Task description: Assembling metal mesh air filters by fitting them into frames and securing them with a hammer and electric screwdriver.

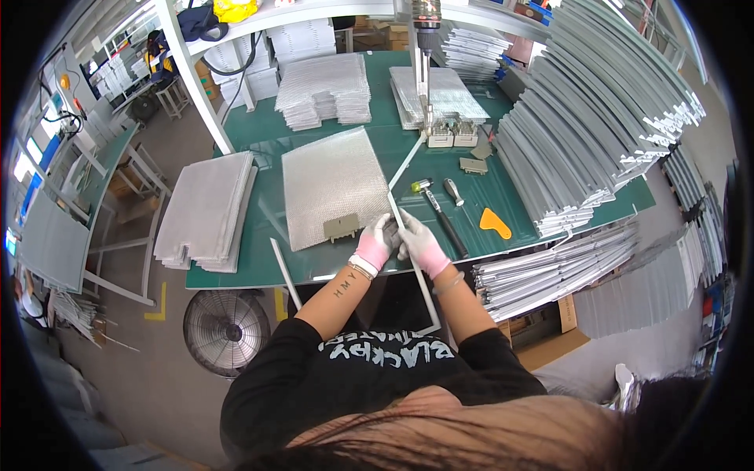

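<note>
A thin, pale metal frame strip [402, 213] runs from near the small fixtures toward my body, with a bend at the panel's edge and another by my shirt. My right hand [422, 242], in a white and pink glove, closes on it. Beside it my left hand [377, 239], gloved alike, has its fingers curled at the strip; what they hold is hidden. A silvery mesh panel [334, 184] lies flat just beyond my left hand. On its near edge rests a small olive-grey bracket [341, 227]. Another pale strip [284, 271] slants past my left forearm.
On the green table [267, 141] lie a hammer [444, 220], a screwdriver [453, 191] and a yellow scraper [495, 223]. A power driver [426, 31] hangs above small fixtures [452, 135]. Panel stacks [206, 208] stand left, with tall piles [597, 118] right. A floor fan [226, 334] stands below.
</note>
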Motion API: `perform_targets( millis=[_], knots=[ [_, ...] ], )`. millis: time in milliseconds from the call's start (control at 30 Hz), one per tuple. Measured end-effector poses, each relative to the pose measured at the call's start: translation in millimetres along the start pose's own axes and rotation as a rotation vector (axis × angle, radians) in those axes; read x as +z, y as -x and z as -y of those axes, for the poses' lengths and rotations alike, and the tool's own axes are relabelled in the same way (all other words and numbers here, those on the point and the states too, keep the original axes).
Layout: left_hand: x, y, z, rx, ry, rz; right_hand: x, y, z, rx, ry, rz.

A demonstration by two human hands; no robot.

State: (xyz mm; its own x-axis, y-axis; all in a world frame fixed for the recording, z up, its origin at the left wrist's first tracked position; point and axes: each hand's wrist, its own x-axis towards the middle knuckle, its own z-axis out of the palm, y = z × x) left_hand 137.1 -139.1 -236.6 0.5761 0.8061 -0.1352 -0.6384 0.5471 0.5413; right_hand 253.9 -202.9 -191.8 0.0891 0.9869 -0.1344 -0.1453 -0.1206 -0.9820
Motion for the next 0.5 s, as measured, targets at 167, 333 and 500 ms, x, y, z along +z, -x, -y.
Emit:
perform_targets(
  millis=[167, 333, 500],
  knots=[
    [-13, 28, -1, -0.069, 0.188, 0.095, -2, -63, 3, -0.115, 0.295, 0.006],
    [20, 124, -95, 0.226, -0.915, 0.114, -19, -53, 6, 0.159, -0.054, 0.077],
    [-103, 117, -176, 0.537, -1.202, -0.335, -7, -46, 12, 0.128, -0.229, 0.17]
  ],
)
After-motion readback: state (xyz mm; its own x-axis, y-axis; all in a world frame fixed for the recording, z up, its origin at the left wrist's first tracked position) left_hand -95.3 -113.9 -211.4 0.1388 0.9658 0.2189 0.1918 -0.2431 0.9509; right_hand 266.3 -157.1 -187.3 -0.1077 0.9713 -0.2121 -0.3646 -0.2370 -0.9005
